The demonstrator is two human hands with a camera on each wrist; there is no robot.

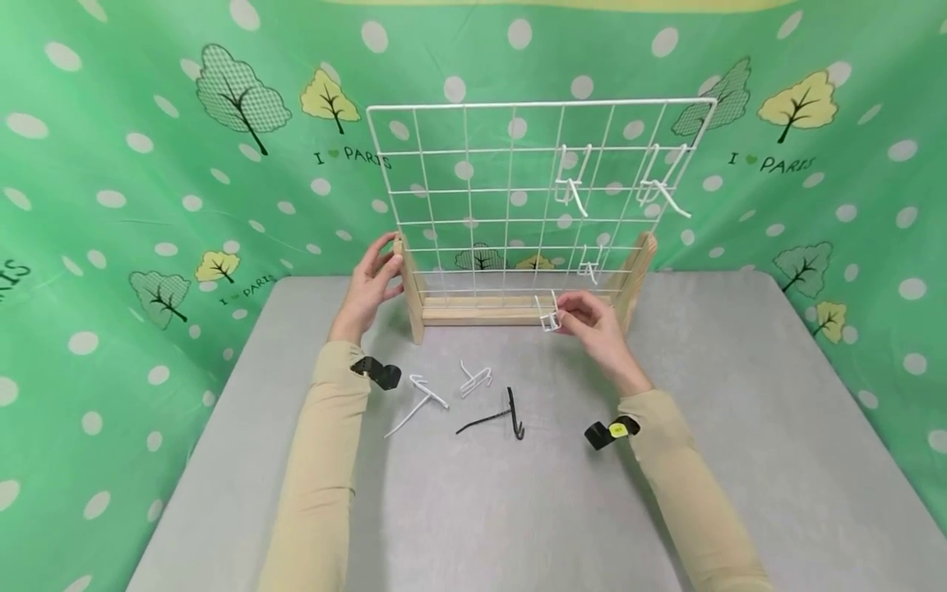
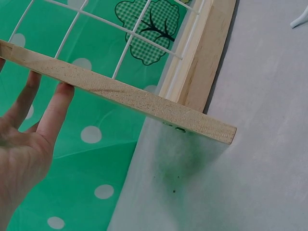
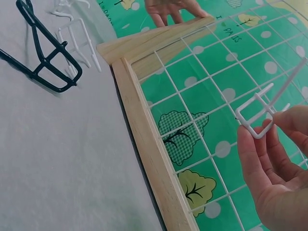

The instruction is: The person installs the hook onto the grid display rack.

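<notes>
Beige sleeves [image 1: 688,485] cross table [image 1: 518,518] as we judge work halfway: 3 white hooks [image 1: 572,182] hang on grid [image 1: 509,191], 3 loose hooks [image 1: 511,409] lie in front. Right hand [image 1: 595,330] pinches 1 hook [image 1: 550,321] near grid's base; left hand [image 1: 367,286], fingers spread, touches wooden stand [image 1: 473,316].

The long sleeves [image 1: 314,485] are plain beige; black wristbands [image 1: 385,376] sit at the cuffs [image 1: 343,355], the right one bearing a yellow oval sticker [image 1: 618,429].
</notes>
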